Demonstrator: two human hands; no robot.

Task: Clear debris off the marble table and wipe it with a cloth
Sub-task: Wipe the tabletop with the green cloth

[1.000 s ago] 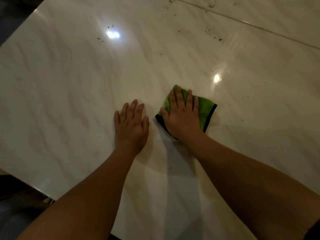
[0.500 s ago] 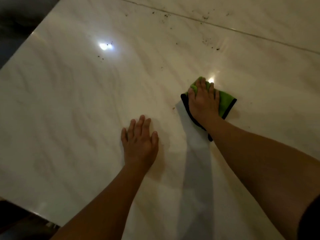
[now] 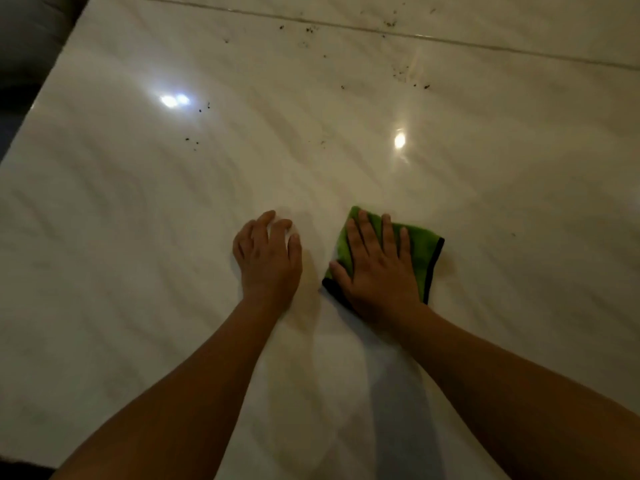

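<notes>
Pressing my right hand (image 3: 381,268) flat on the green black-edged folded cloth (image 3: 424,251): fingers straight and spread, palm down, nothing clamped, cloth pinned to the pale glossy veined marble table (image 3: 138,237) by pressure only. Left hand (image 3: 268,258) sits just beside it on bare marble, fingertips slightly bent, holding nothing, acting as a brace by the look of it. Cloth is in the near-centre of the top. The dark crumb-like debris specks (image 3: 408,74) are well apart from it, scattered along the far side near the thin seam line (image 3: 450,39), with a smaller cluster (image 3: 194,140) far-left below the bright lamp reflection (image 3: 175,100). Risks: with no pinch on the cloth, a fast stroke could let it bunch or slip out from under the palm. Pushing into the crumbs with a damp cloth would likely smear or scatter them, maybe into the seam, instead of collecting them. Grit under pressure could scratch the polish. The glare also hides specks. Versus half a second ago: the cloth and right hand were further out by the second lamp reflection (image 3: 399,141); now they're pulled back level with the left hand. Left hand has barely moved, fingers a bit more bent. Debris untouched, so I'd call it the wiping pass, far side not yet done.
</notes>
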